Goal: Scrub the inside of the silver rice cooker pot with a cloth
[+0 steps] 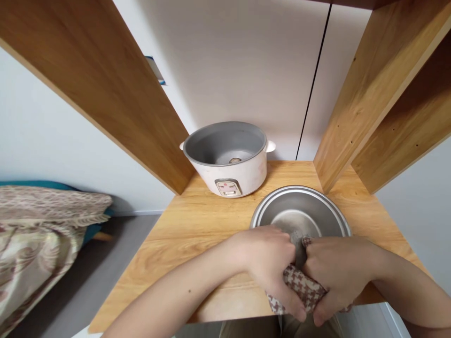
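My left hand (269, 260) and my right hand (340, 277) are both closed round a brown-and-white checked cloth (303, 288) at the near edge of the wooden table (197, 225). The cloth is bunched between them and reaches over the near rim of a metal inner pot (299, 213), which stands just beyond my hands. Further back, a white rice cooker body (229, 159) sits without a lid, its grey inside bare.
Wooden shelf sides (105, 80) rise on the left and right (373, 94) of the table, with a white wall behind. A patterned blanket (38, 234) lies on a bed at the lower left, beside grey floor (88, 281).
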`<state>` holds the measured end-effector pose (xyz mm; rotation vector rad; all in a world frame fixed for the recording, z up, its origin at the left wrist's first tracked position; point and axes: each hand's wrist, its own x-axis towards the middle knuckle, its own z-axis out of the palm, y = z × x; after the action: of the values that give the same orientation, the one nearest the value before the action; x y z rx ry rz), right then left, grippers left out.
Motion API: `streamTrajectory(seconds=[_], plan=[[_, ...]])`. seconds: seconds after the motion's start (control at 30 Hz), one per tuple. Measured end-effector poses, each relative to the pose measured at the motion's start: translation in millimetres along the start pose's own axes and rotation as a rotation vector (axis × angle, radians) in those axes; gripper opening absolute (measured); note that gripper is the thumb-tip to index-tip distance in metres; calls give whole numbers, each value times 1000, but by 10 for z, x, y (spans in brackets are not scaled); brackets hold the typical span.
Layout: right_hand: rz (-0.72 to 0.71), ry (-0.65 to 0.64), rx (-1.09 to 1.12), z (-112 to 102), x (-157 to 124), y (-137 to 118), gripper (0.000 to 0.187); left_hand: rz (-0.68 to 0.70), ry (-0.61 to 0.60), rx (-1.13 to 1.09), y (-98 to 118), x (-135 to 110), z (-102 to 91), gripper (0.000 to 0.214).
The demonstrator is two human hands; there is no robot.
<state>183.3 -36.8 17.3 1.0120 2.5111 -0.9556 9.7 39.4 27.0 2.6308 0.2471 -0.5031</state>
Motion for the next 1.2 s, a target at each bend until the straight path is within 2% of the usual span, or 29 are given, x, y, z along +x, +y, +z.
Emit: streamTrajectory(seconds=[0.1,0.17,0.23,0.3,0.43,0.53,0.6,0.7,0.77,0.9,1.03,1.2], plan=[[-1,62,5,20,-31,-29,40,2,-10,-17,28,-9,4,59],[40,-23,49,-13,-18,-50,40,-20,-39,-15,35,-3,-3,60],[110,-169,103,-60,14,-58,43,-42,-68,-13,38,9,-10,63],[116,-186,94,-90,41,-51,42,-55,-79,-14,41,20,-14,65],[-5,-71,44,-50,19,-24,35,-81,-93,-21,49,30,-23,64],[-36,32,27,-7,-23,-30,34,-76,-96,-46,54,28,-33,61],[-7,2,44,-13,-23,-43,36,-80,-100,-53,54,24,-39,60],[67,-149,66,-63,20,-52,44,-74,-106,-62,47,17,-43,61],[65,-185,45,-84,49,-43,49,-62,-108,-74,43,15,-46,61],[-11,-75,-15,-51,44,-13,48,-84,-111,-85,49,16,-54,58],[4,-3,-27,-36,13,-22,49,-82,-100,-101,49,26,-39,57],[72,-192,65,-133,52,-50,49,-54,-77,-113,22,32,-8,55]])
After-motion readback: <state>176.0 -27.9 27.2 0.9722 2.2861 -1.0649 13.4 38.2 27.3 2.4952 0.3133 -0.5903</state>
